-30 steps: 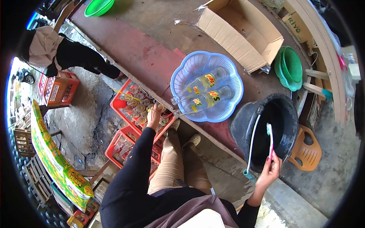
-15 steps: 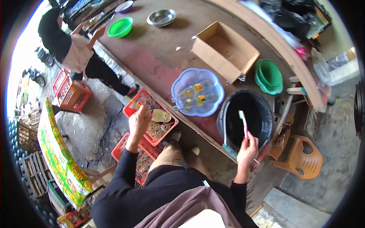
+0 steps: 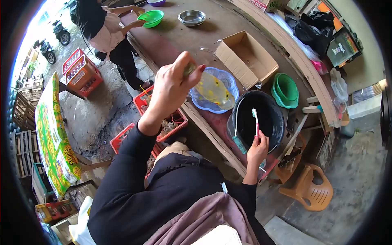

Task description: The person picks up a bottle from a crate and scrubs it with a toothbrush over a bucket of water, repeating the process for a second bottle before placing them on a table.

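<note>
My left hand (image 3: 169,85) is raised and closed around the neck of a clear glass bottle (image 3: 214,90) with yellow markings. The bottle tilts across the blue scalloped basin (image 3: 230,79) and hides much of its inside. In my right hand (image 3: 257,150) is a toothbrush (image 3: 256,122) with a pink and white handle, bristle end up, in front of the opening of the black bucket (image 3: 279,132). Below my left forearm sits a red crate (image 3: 182,123) of glass bottles, partly hidden.
On the table stand a cardboard box (image 3: 228,61), green basins (image 3: 290,102) and a steel bowl (image 3: 192,17). Another person (image 3: 108,32) reaches into a green basin (image 3: 157,22) at the far end. An orange plastic chair (image 3: 316,196) is at right, stacked red crates (image 3: 83,75) at left.
My left hand has lifted the bottle up from above the crate and over toward the blue basin. The toothbrush stays near the bucket. The other person's hands are now at the green basin.
</note>
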Demonstrator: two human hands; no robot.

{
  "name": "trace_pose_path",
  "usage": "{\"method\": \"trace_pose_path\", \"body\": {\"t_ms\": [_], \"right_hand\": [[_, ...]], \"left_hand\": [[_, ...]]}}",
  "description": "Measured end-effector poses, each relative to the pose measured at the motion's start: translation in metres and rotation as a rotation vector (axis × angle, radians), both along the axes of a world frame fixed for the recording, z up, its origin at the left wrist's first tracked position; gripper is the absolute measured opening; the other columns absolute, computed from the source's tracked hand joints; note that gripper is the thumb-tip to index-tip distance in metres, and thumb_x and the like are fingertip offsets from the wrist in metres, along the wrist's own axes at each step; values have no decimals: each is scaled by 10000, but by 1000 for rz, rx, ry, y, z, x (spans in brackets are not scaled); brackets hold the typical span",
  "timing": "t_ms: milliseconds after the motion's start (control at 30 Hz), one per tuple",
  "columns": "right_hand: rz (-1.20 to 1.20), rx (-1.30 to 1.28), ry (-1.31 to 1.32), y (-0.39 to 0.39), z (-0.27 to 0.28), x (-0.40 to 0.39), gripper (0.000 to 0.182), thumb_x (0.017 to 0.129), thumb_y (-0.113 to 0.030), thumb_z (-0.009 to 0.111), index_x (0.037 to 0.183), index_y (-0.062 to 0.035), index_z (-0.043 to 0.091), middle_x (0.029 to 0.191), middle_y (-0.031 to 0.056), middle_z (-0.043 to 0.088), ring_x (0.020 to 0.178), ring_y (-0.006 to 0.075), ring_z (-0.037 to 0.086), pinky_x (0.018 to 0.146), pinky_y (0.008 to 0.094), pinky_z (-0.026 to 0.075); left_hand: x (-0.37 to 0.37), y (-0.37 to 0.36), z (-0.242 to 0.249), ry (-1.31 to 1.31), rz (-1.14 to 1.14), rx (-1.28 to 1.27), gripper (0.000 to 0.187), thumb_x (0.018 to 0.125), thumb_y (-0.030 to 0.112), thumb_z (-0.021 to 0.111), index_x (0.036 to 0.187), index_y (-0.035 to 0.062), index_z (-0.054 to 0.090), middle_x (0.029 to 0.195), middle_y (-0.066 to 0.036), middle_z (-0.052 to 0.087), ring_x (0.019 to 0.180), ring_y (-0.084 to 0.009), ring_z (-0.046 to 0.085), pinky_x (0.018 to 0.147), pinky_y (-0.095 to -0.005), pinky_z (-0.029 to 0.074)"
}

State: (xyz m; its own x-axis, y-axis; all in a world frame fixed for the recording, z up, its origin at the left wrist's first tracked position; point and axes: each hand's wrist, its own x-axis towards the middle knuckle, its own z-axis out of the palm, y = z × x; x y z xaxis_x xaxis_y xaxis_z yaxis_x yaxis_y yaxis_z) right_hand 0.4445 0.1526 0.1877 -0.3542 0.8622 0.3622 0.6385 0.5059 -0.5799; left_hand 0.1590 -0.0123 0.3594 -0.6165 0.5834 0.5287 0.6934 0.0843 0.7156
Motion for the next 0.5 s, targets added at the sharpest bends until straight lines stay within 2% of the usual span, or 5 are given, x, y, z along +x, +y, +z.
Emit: {"method": "trace_pose_path", "body": {"t_ms": [200, 233, 300, 400, 500], "right_hand": [[16, -48, 68, 6, 14, 8, 249, 883, -5, 593, 1127, -39, 628, 983, 115, 584, 863, 291, 638, 743, 378, 525], [-17, -2, -4, 8, 21, 10, 237, 883, -30, 598, 1115, -55, 635, 984, 108, 587, 871, 297, 638, 740, 388, 522], [-83, 47, -67, 16, 29, 14, 225, 883, -55, 602, 1104, -71, 642, 985, 101, 591, 878, 303, 638, 736, 399, 520], [-41, 34, -387, 37, 28, 22, 191, 887, -142, 576, 1054, -119, 667, 977, 91, 610, 889, 309, 641, 713, 438, 516], [-90, 53, -567, 58, 14, 13, 157, 870, -115, 567, 967, -73, 684, 961, 109, 624, 871, 319, 661, 732, 452, 534]], "left_hand": [[26, 38, 17, -20, -80, 52, 223, 912, 210, 631, 904, 9, 535, 597, -127, 521, 513, -217, 468, 533, -324, 403], [31, 46, 15, -14, -104, 56, 223, 912, 210, 631, 904, 9, 535, 597, -127, 521, 513, -217, 468, 533, -324, 403], [38, 64, 9, 17, -123, -34, 269, 907, 287, 609, 931, 33, 524, 704, -178, 640, 683, -368, 646, 613, -420, 488], [52, 100, -17, 45, -148, -90, 293, 902, 303, 619, 917, 32, 507, 710, -195, 631, 693, -405, 628, 596, -452, 474], [67, 134, -51, 138, -187, -113, 306, 899, 308, 626, 886, 36, 487, 693, -201, 626, 682, -420, 620, 574, -483, 465]]}}
